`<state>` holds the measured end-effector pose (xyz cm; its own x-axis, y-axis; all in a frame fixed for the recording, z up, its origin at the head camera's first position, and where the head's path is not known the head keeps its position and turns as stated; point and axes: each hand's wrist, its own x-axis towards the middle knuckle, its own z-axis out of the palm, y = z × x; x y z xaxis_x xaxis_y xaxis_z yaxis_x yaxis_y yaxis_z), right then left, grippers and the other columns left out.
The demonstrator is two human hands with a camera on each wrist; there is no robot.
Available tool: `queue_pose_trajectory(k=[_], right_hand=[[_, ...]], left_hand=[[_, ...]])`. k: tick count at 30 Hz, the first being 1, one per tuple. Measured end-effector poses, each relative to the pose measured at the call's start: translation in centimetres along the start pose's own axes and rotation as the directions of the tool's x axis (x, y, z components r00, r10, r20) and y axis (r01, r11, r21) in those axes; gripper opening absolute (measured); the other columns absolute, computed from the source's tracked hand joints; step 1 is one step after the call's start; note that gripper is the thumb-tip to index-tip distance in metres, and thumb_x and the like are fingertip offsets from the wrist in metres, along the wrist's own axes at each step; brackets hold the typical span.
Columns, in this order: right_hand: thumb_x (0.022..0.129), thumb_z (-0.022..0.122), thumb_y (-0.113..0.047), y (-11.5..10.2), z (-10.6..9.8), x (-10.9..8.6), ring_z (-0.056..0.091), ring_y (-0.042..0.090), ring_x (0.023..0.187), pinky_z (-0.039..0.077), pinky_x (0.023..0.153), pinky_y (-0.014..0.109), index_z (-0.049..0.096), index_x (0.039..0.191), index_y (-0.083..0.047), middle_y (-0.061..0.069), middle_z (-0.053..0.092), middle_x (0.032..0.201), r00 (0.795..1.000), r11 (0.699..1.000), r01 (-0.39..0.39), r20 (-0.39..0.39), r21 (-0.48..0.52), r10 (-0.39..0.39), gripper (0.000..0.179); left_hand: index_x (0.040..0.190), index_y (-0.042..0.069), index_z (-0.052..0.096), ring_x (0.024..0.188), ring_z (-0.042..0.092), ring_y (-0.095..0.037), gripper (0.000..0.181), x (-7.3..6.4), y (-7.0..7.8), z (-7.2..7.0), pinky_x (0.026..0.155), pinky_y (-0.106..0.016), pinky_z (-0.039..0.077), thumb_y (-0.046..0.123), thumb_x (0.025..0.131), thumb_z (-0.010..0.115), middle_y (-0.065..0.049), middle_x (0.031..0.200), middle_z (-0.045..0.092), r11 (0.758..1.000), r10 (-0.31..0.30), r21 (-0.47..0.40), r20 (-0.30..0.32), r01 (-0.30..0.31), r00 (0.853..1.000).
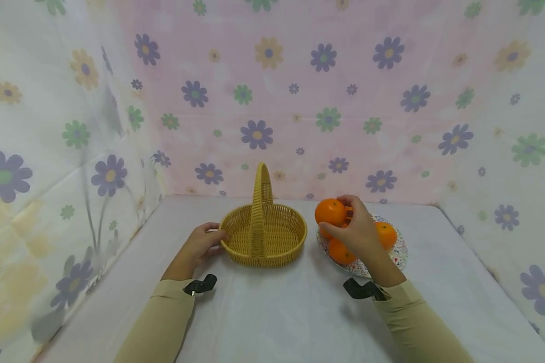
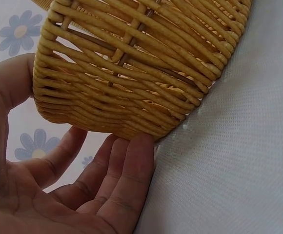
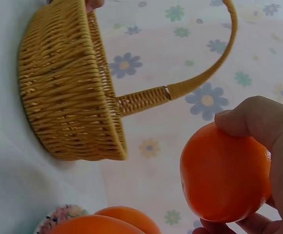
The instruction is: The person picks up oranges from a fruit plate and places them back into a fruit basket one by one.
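Observation:
A yellow-brown wicker basket [image 1: 279, 258] with a tall arched handle sits mid-table, and no fruit shows inside it. My left hand [image 1: 202, 244] holds its left end; in the left wrist view the thumb lies over the rim and the fingertips [image 2: 140, 146] touch the woven side low down. In my right hand [image 1: 360, 229] is an orange [image 1: 330, 212], gripped between thumb and fingers above the plate. The right wrist view shows this orange [image 3: 224, 173] raised clear of the other fruit. Several more oranges [image 1: 385, 235] lie on a speckled plate [image 1: 400, 257], partly hidden by the right hand.
A white cloth covers the table [image 1: 281, 312]. Flower-printed curtains [image 1: 295, 101] enclose it at the back and both sides. The basket's arched handle [image 1: 257, 212] stands up across its middle. The plate is just right of the basket.

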<state>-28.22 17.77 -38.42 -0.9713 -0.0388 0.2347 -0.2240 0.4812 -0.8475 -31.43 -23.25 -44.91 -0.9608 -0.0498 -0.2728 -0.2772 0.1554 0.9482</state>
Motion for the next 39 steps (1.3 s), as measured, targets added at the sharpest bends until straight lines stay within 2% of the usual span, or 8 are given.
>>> queue_pose_trajectory(k=[10, 21, 27, 29, 33, 39], right_hand=[[0.079, 0.089, -0.043, 0.0, 2.1, -0.2, 0.057, 0.032, 0.125, 0.054, 0.106, 0.054, 0.046, 0.145, -0.018, 0.007, 0.050, 0.145, 0.999, 0.997, 0.048, 0.021, -0.053, -0.047, 0.083], [0.077, 0.091, -0.044, 0.0, 3.9, -0.9, 0.061, 0.027, 0.122, 0.058, 0.100, 0.049, 0.049, 0.142, -0.019, 0.005, 0.056, 0.138, 0.993, 0.991, 0.115, 0.039, -0.064, -0.113, 0.081], [0.076, 0.091, -0.042, 0.1, 4.8, -1.1, 0.066, 0.026, 0.103, 0.060, 0.085, 0.040, 0.053, 0.140, -0.016, 0.007, 0.060, 0.132, 0.987, 0.984, 0.156, 0.042, -0.086, -0.152, 0.079], [0.077, 0.091, -0.042, 0.1, 5.1, -1.2, 0.065, 0.024, 0.100, 0.060, 0.084, 0.039, 0.053, 0.140, -0.015, 0.007, 0.060, 0.131, 0.984, 0.981, 0.173, 0.047, -0.087, -0.169, 0.078], [0.077, 0.091, -0.041, 0.0, 5.5, -1.4, 0.067, 0.023, 0.104, 0.062, 0.089, 0.042, 0.053, 0.140, -0.014, 0.006, 0.061, 0.132, 0.980, 0.979, 0.194, 0.053, -0.066, -0.191, 0.078], [0.078, 0.090, -0.043, -0.3, 6.1, -1.8, 0.066, 0.024, 0.117, 0.059, 0.099, 0.047, 0.052, 0.141, -0.018, 0.002, 0.061, 0.136, 0.981, 0.982, 0.181, 0.075, -0.050, -0.177, 0.078]], left_hand=[[0.145, 0.003, 0.049, 0.105, 0.069, -0.021, 0.059, 0.0, 0.2, -0.2, 0.097, -0.043, 0.060, 0.017, 0.090, 0.067, -0.019, 0.137, 0.059, 1.000, 0.015, -0.004, 0.022, -0.015, 1.000], [0.139, 0.005, 0.050, 0.105, 0.068, -0.022, 0.051, 0.2, 0.2, -0.3, 0.094, -0.040, 0.062, 0.019, 0.093, 0.068, -0.016, 0.130, 0.062, 1.000, 0.004, 0.022, 0.036, -0.005, 0.999], [0.137, 0.005, 0.049, 0.105, 0.066, -0.023, 0.049, -0.2, 0.2, -0.3, 0.094, -0.041, 0.062, 0.020, 0.094, 0.068, -0.015, 0.128, 0.062, 0.999, -0.005, 0.040, 0.060, 0.002, 0.998], [0.137, 0.005, 0.049, 0.105, 0.067, -0.023, 0.049, -0.2, 0.2, -0.3, 0.094, -0.041, 0.062, 0.021, 0.094, 0.069, -0.015, 0.129, 0.061, 0.999, -0.003, 0.045, 0.064, 0.000, 0.998], [0.137, 0.005, 0.048, 0.105, 0.068, -0.022, 0.049, -0.2, 0.1, -0.4, 0.092, -0.040, 0.063, 0.021, 0.095, 0.067, -0.017, 0.131, 0.060, 0.998, 0.011, 0.054, 0.072, -0.015, 0.997], [0.136, 0.003, 0.049, 0.104, 0.069, -0.021, 0.049, -0.2, -0.2, -0.5, 0.089, -0.039, 0.064, 0.019, 0.094, 0.067, -0.018, 0.131, 0.059, 0.999, 0.034, 0.038, 0.088, -0.038, 0.996]])
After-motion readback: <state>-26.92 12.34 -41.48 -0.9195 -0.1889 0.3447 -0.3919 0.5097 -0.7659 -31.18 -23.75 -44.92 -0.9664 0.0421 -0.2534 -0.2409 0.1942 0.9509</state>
